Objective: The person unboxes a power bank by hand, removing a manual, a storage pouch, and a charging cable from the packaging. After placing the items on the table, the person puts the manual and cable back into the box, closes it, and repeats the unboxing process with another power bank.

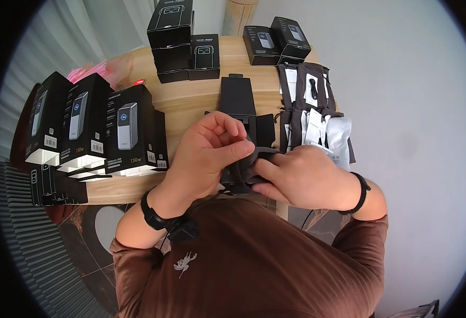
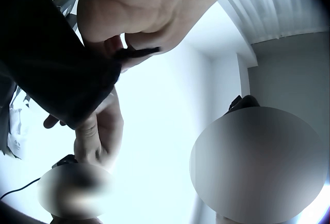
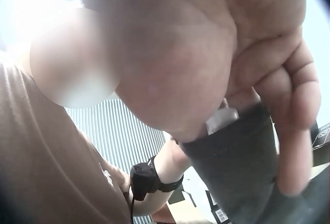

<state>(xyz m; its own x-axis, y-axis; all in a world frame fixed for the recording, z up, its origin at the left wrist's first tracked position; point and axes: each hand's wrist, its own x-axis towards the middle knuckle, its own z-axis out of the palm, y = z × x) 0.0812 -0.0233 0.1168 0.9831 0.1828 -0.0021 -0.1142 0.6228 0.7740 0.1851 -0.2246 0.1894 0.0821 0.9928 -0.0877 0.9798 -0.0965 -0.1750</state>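
A dark grey cloth pouch (image 1: 238, 175) is held up between both hands, close to the chest at the table's near edge. My left hand (image 1: 204, 156) pinches its upper edge with thumb and curled fingers. On the other side, my right hand (image 1: 312, 177) grips the pouch near its mouth. In the right wrist view the pouch (image 3: 232, 167) hangs from the fingers, and a small white thing (image 3: 223, 119) shows at its mouth. The left wrist view has the pouch (image 2: 56, 64) in shadow. Just beyond the hands lies an opened black box (image 1: 237, 98) with flaps spread.
Black boxes with a power bank picture (image 1: 129, 127) stand in a row at left. More black boxes (image 1: 172, 32) are stacked at the back, and others (image 1: 278, 42) at back right. Dark pouches (image 1: 323, 79) with white papers and a black cable (image 1: 313, 89) lie at right.
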